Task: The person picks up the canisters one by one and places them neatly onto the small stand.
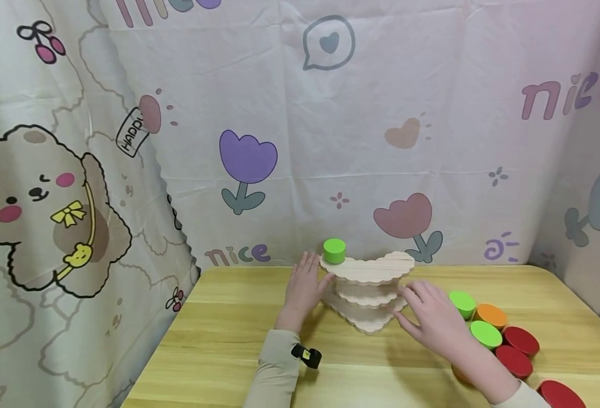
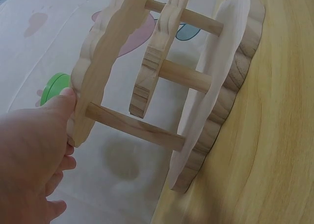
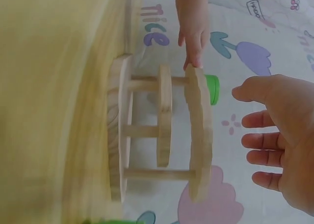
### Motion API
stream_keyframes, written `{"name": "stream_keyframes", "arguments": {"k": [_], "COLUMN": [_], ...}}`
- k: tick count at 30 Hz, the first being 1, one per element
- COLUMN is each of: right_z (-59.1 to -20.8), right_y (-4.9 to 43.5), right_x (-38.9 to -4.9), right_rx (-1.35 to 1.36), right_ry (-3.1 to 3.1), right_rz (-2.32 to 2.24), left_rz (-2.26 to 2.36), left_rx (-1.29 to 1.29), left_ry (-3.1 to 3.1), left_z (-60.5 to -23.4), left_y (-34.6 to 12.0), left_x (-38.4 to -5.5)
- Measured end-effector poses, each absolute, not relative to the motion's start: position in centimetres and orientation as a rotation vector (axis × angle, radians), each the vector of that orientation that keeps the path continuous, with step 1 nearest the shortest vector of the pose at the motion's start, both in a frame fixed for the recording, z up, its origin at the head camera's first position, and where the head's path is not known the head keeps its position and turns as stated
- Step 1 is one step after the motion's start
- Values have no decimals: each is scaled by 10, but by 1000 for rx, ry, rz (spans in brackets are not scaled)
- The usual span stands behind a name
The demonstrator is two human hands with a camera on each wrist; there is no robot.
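Observation:
A pale wooden three-tier stand (image 1: 376, 271) with scalloped edges rests on the table, its tiers joined by round dowels (image 2: 137, 126). One green round block (image 1: 334, 251) sits on the left end of the top tier. My left hand (image 1: 302, 292) is at that end, the thumb touching the tier's edge just by the green block and the other fingers stretched along the side. To the right of the stand, my right hand (image 1: 435, 317) hovers with nothing in it; its fingers (image 3: 262, 140) are loosely bent and apart from the wood.
On the right of the table lie several round blocks: green (image 1: 486, 334), orange (image 1: 490, 315) and dark red (image 1: 514, 362). My right forearm partly covers another orange one. A printed curtain (image 1: 330, 113) hangs behind the table (image 1: 218, 340). My left wrist wears a black band (image 1: 307, 357).

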State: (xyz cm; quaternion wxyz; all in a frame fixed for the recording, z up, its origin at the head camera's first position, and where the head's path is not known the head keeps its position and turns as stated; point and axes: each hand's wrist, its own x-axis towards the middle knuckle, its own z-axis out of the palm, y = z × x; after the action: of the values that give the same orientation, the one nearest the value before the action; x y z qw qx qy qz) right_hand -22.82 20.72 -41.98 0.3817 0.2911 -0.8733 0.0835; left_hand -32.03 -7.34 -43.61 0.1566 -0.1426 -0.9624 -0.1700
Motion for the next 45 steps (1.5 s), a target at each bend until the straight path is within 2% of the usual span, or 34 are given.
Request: {"name": "stream_keyframes", "arguments": {"k": [18,26,45], "right_z": [-429,-439,-452], "right_y": [263,281,300], "right_x": [-191,-179,-176], "right_rx": [482,455,362], "right_ry": [-2472,-2558,-2826], "right_rz": [166,120,-69], "left_rz": [-491,-469,-475], "left_rx": [-410,-414,-411], "left_ry": [-2746,-2752,-2735], "left_z": [-435,-437,-439], "left_y": [-74,-73,-74], "left_x": [-322,-322,-322]}}
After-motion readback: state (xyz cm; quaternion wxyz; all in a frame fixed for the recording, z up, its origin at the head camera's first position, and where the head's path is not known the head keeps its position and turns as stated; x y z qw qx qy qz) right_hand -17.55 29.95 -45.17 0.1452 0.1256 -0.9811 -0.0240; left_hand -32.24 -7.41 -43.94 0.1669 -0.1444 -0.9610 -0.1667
